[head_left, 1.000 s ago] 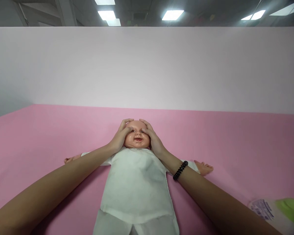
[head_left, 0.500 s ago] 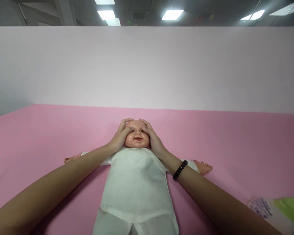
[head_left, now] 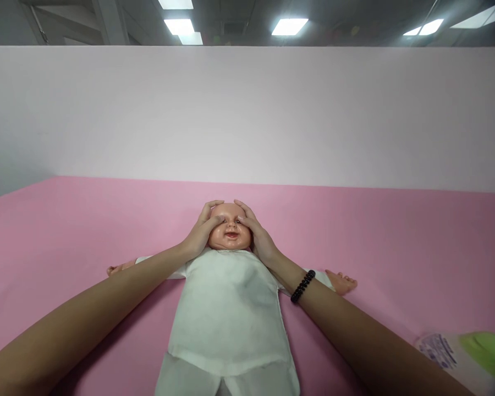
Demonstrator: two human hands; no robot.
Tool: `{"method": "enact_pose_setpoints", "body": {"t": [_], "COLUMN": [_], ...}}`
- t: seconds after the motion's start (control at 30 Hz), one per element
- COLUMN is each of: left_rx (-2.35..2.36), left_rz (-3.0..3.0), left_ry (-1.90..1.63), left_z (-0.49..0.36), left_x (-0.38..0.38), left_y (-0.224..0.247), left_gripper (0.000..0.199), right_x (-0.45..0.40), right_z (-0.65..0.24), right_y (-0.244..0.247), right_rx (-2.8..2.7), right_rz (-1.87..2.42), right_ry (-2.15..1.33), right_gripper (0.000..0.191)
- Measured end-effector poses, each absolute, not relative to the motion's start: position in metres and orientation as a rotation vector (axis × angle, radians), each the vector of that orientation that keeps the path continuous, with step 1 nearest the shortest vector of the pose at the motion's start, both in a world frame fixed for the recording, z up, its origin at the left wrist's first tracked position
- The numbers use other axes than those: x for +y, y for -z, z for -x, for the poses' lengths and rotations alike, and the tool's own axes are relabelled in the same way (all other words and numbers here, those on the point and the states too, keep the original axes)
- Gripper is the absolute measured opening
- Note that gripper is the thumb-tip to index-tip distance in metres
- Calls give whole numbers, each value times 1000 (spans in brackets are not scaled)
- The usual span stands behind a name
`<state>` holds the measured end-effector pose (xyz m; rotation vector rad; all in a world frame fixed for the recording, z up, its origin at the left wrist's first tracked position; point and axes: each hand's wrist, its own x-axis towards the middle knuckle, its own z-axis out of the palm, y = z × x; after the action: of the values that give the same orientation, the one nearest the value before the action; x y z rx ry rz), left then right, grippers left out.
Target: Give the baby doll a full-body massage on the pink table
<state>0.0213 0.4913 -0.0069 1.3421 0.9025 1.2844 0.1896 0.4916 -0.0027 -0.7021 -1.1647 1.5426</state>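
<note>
A baby doll (head_left: 233, 302) with a soft white cloth body lies on its back on a pink surface, its arms stretched out to both sides. My left hand (head_left: 198, 234) is cupped around one side of the doll's hard plastic head (head_left: 231, 240), its thumb resting by the eye. Against the opposite side, my right hand (head_left: 262, 236) curves in the same way, with the thumb near the other eye and the fingers over the crown. A black beaded bracelet (head_left: 303, 286) circles my right wrist. The lower legs of the doll fall outside the view.
The pink padded surface (head_left: 396, 236) spreads around the doll and meets a white partition wall (head_left: 247, 115) at the back. A white bottle with a green cap (head_left: 489, 352) lies at the lower right, partly behind my right forearm. Ceiling lights show above the wall.
</note>
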Motion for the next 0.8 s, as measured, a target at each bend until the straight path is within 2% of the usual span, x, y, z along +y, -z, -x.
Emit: {"method": "enact_pose_setpoints", "body": {"t": [0.07,0.17,0.23,0.53,0.8], "left_rx": [873,788,752,752,739], "left_rz": [-1417,-1568,-1639,-1681,-1684], "left_ry": [-1181,-940,-848,-781,-847], "left_z": [-13,3,10,19,14], "left_x": [488,483,483,489,486], "left_y": [3,-6,-11,-11,-11], "left_gripper": [63,97,110,109,110], "right_x": [487,485,487,489,495], "right_z": [-196,-206,-210,-212,-211], "right_y": [0,-2,-2,1,4], "right_rx": [-1229,-1411,-1477,-1387,-1460], "right_rz": [667,625,607,532,538], "right_ry": [-1647,-1722,-1725,-1812,-1767], "right_gripper": [90,129,139,126,131]}}
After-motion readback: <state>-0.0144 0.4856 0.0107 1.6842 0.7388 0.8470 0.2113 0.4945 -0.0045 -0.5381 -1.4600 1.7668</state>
